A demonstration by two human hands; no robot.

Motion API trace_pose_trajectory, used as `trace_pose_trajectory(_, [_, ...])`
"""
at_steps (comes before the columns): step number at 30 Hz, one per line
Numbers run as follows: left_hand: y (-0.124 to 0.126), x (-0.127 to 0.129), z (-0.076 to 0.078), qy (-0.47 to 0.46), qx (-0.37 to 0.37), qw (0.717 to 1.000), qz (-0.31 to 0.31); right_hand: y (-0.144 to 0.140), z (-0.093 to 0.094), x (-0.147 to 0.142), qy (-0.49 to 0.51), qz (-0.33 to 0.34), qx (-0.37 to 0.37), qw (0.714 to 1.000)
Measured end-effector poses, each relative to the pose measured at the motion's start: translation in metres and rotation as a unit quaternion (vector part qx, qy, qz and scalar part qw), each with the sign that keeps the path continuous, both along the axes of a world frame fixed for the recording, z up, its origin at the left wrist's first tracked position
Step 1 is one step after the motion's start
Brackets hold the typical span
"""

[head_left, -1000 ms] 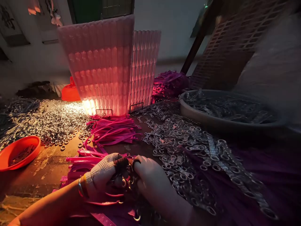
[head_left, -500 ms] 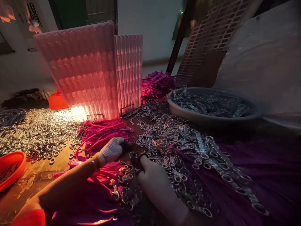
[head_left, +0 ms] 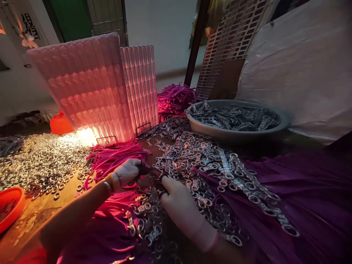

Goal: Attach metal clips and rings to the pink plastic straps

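Observation:
My left hand [head_left: 127,173], in a white knitted glove, reaches over the pink straps [head_left: 115,156] with its fingers closed. What it grips is dark and hard to make out. My right hand [head_left: 180,205], also in a pale glove, is closed at thumb and fingers on a metal ring clasp [head_left: 162,177]. The two hands' fingertips almost meet, in shadow. Beneath them lies a heap of silvery ring clasps [head_left: 148,212], and more clasps [head_left: 198,157] spread to the right. Purple straps [head_left: 110,234] fan out below my left forearm.
Pink-lit ribbed plastic trays [head_left: 90,91] stand upright behind the straps. A grey basin [head_left: 233,135] full of metal clasps is at the right rear. Loose metal rings [head_left: 46,157] cover the left table, beside an orange bowl [head_left: 20,205]. Purple cloth-like straps [head_left: 297,183] lie at right.
My left hand has come closer to my right hand, so their fingertips now almost meet. The whole view has shifted slightly, with the background moving left.

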State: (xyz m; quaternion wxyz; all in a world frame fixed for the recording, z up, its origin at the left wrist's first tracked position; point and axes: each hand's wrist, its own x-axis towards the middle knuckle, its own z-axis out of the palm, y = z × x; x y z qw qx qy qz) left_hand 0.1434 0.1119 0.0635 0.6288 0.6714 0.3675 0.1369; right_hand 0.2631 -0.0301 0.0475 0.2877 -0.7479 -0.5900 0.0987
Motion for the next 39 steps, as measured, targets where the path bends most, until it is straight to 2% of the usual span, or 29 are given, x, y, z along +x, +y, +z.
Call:
trace_pose_trajectory(3, [-0.029, -0.04, 0.005, -0.02, -0.083, 0.996, -0.027, -0.001, 0.001, -0.01, -0.002, 0.046, 0.013, 0.999])
trace_pose_trajectory(5, [-0.049, -0.055, 0.004, -0.037, -0.109, 0.993, -0.015, -0.004, 0.004, -0.02, -0.022, 0.066, -0.011, 0.998])
trace_pose_trajectory(8, [-0.07, -0.065, 0.002, -0.025, -0.075, 0.997, 0.011, -0.009, 0.01, -0.034, -0.104, 0.086, -0.064, 0.989])
trace_pose_trajectory(11, [-0.078, -0.07, -0.001, 0.002, 0.046, 0.999, -0.011, -0.014, 0.012, -0.043, -0.194, 0.109, -0.077, 0.972])
trace_pose_trajectory(13, [-0.078, -0.072, -0.004, -0.002, 0.111, 0.993, -0.029, -0.015, 0.011, -0.046, -0.22, 0.116, -0.066, 0.966])
trace_pose_trajectory(14, [-0.078, -0.073, -0.006, -0.01, 0.115, 0.993, -0.028, -0.015, 0.011, -0.046, -0.222, 0.115, -0.065, 0.966])
trace_pose_trajectory(17, [-0.08, -0.076, -0.012, -0.022, 0.04, 0.999, 0.0, -0.015, 0.014, -0.046, -0.196, 0.109, -0.079, 0.971])
trace_pose_trajectory(19, [-0.083, -0.078, -0.015, -0.027, 0.006, 0.999, 0.025, -0.014, 0.019, -0.045, -0.162, 0.129, -0.096, 0.974])
trace_pose_trajectory(21, [-0.086, -0.08, -0.015, -0.018, -0.008, 0.999, 0.047, -0.014, 0.023, -0.044, -0.129, 0.148, -0.12, 0.973])
trace_pose_trajectory(24, [-0.09, -0.082, -0.014, 0.031, 0.002, 0.999, 0.04, -0.015, 0.021, -0.044, -0.114, 0.119, -0.164, 0.973])
trace_pose_trajectory(26, [-0.091, -0.082, -0.013, 0.06, 0.026, 0.998, 0.02, -0.015, 0.016, -0.045, -0.131, 0.111, -0.164, 0.971])
trace_pose_trajectory(31, [-0.083, -0.077, -0.01, 0.064, 0.115, 0.99, -0.05, -0.019, 0.003, -0.044, -0.192, 0.176, -0.126, 0.957])
trace_pose_trajectory(35, [-0.065, -0.09, 0.011, 0.088, 0.226, 0.958, -0.154, -0.02, 0.001, -0.05, -0.202, 0.179, -0.115, 0.956])
trace_pose_trajectory(37, [-0.054, -0.108, 0.025, 0.131, 0.272, 0.94, -0.159, -0.02, 0.003, -0.054, -0.194, 0.175, -0.117, 0.958])
trace_pose_trajectory(39, [-0.044, -0.13, 0.033, 0.193, 0.312, 0.923, -0.116, -0.021, 0.009, -0.054, -0.176, 0.169, -0.13, 0.961])
